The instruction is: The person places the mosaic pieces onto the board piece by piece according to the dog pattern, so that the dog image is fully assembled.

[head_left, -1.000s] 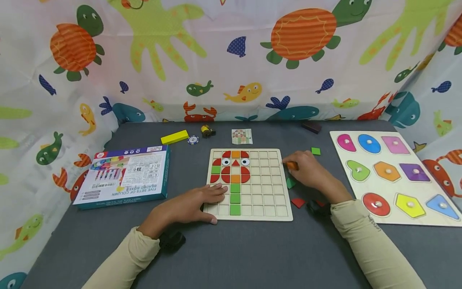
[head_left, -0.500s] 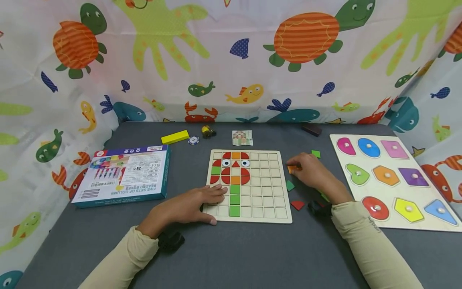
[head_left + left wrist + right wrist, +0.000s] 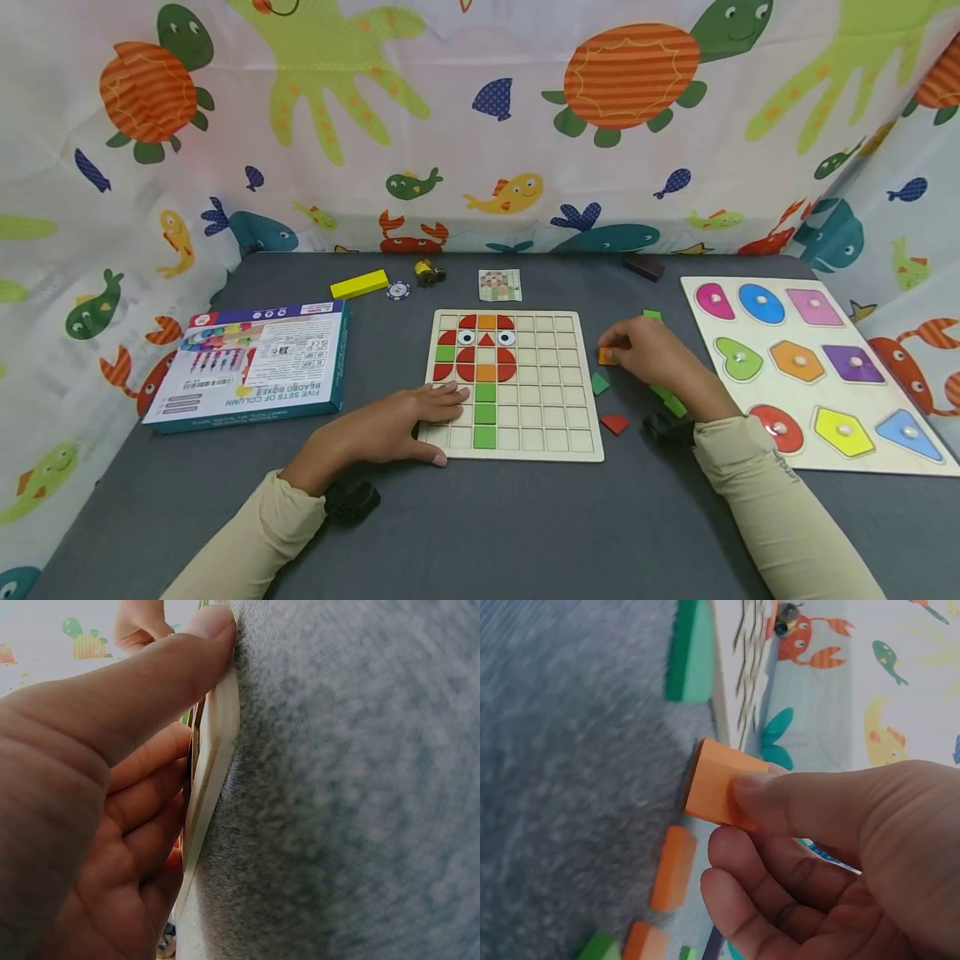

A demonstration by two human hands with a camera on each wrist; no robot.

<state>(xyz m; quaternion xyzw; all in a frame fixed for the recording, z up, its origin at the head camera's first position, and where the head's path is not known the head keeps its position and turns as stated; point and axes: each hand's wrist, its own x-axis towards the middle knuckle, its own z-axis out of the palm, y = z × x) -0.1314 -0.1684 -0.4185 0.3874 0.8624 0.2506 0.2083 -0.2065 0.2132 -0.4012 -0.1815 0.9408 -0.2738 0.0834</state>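
Pinching an orange tile [image 3: 607, 356], the right hand [image 3: 651, 354] hovers at the grid board's [image 3: 543, 446] three o'clock; left hand [image 3: 390, 427] lies flat, steadying it. Next likely calls for seating the tile squarely in a cell.

Small card [image 3: 500, 285] at the counter's far edge: printed pattern too small to make out. Box [image 3: 247, 363]: lettering mostly unreadable. Green tile [image 3: 652, 315]: largely hidden behind the right hand [image 3: 651, 354]. Grid board [image 3: 212, 780]: left wrist view shows only its edge. Both sleeves: cut off by the bottom border.
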